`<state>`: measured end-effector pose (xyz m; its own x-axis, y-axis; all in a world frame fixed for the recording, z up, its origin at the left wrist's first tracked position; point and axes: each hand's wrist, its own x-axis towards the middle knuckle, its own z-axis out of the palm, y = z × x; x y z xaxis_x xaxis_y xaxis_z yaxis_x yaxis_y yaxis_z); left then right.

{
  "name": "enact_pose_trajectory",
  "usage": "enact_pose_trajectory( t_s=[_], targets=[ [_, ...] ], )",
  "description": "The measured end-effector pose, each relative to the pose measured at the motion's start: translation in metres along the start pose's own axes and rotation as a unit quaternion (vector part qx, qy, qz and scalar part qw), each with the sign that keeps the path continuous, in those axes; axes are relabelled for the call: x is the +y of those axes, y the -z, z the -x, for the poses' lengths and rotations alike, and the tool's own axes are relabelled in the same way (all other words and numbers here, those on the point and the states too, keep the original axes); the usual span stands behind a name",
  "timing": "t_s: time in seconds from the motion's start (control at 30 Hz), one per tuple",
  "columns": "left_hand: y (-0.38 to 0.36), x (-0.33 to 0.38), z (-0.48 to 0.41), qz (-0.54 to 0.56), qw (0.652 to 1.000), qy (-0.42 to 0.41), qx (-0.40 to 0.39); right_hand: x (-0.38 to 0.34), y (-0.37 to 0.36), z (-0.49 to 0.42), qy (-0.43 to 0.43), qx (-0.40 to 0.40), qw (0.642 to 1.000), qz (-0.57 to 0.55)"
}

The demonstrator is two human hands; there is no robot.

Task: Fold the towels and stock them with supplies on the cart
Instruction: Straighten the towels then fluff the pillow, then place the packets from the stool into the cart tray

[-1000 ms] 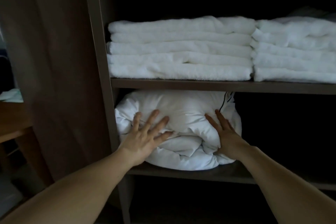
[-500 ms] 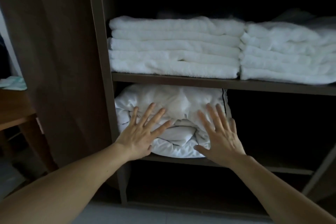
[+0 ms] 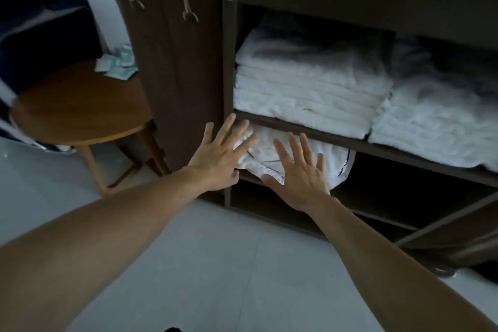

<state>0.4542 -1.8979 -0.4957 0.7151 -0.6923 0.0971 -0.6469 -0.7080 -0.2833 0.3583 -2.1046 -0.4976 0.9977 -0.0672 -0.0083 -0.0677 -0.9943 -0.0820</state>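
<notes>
On the upper shelf (image 3: 296,130) of the cart (image 3: 229,67) lie two piles of folded white towels: the left pile (image 3: 310,94) at the left end, the right pile (image 3: 436,127) touching it. The lower shelf (image 3: 361,193) bears a white bundle (image 3: 336,162) at its left end; the round table (image 3: 80,110) bears teal packets (image 3: 118,65) at its far edge.

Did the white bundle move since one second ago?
Yes. The bundle went deeper, back from the front edge of the lower shelf.

round wooden table (image 3: 80,110): stands on pale tiled floor (image 3: 215,264) | dark blue furniture (image 3: 40,35): behind table's far edge
</notes>
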Motion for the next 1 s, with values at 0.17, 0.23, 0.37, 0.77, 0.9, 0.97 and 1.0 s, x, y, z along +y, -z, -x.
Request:
enact_pose_trajectory(
  t_s=[0.17,0.23,0.37,0.77,0.9,0.97,1.0],
  targets=[
    [0.108,-0.075,0.058,0.085,0.989,0.113,-0.051,-0.073,0.113,0.009,0.039,-0.042,0.998,-0.001],
    [0.139,-0.103,0.083,0.121,0.977,0.166,-0.060,-0.105,0.146,0.013,0.063,-0.041,0.997,-0.009],
    [0.179,-0.155,0.139,0.182,0.946,0.258,-0.079,-0.175,0.189,0.013,0.104,-0.054,0.993,0.001],
    [0.179,-0.295,0.253,0.162,0.931,0.314,-0.092,-0.351,0.209,-0.026,0.177,-0.093,0.980,0.002],
    [0.160,-0.323,0.244,0.165,0.934,0.301,-0.102,-0.373,0.205,-0.056,0.171,-0.120,0.978,0.006],
    [0.150,-0.341,0.233,0.168,0.934,0.295,-0.108,-0.380,0.200,-0.078,0.165,-0.136,0.977,0.003],
    [0.144,-0.352,0.226,0.167,0.935,0.293,-0.112,-0.384,0.196,-0.090,0.163,-0.140,0.977,-0.001]
  ],
)
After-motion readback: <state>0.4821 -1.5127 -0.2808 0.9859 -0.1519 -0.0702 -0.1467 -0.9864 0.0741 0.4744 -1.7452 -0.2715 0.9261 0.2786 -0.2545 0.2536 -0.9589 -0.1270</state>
